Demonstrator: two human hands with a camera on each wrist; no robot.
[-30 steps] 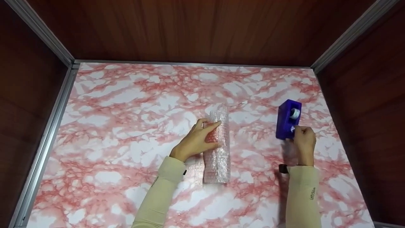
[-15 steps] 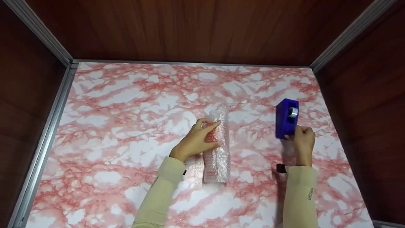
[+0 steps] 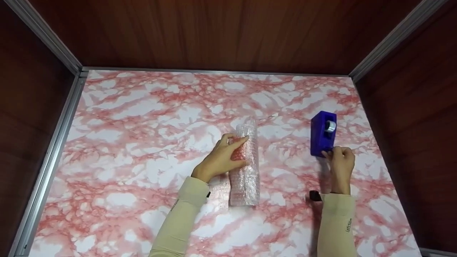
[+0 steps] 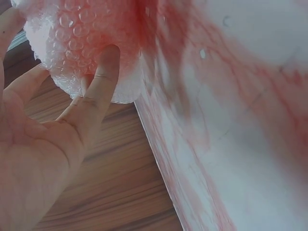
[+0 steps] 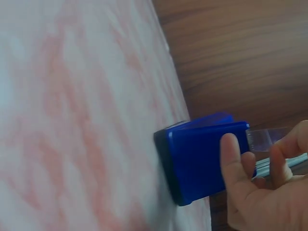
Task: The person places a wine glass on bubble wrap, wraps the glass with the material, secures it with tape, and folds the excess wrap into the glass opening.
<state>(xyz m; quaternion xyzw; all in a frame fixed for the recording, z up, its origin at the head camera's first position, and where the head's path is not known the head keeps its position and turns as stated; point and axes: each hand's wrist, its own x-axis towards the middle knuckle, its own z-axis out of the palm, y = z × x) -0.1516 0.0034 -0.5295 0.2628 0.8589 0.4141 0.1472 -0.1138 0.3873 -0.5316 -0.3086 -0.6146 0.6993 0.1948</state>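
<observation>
Dark wood wall (image 3: 214, 32) at twelve o'clock; side walls (image 3: 28, 100) at nine, three. Metal rails (image 3: 43, 35) at ten, two. Surface (image 3: 142, 107) pink-white marbled.

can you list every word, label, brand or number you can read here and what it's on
"LetsSlim": printed along the right arm's pale olive fabric sleeve.
Too small and blurred to read: the dark lettering on the left arm's matching sleeve.
No readable text: the boxy blue plastic tape dispenser and the clear bubble-wrap roll.
</observation>
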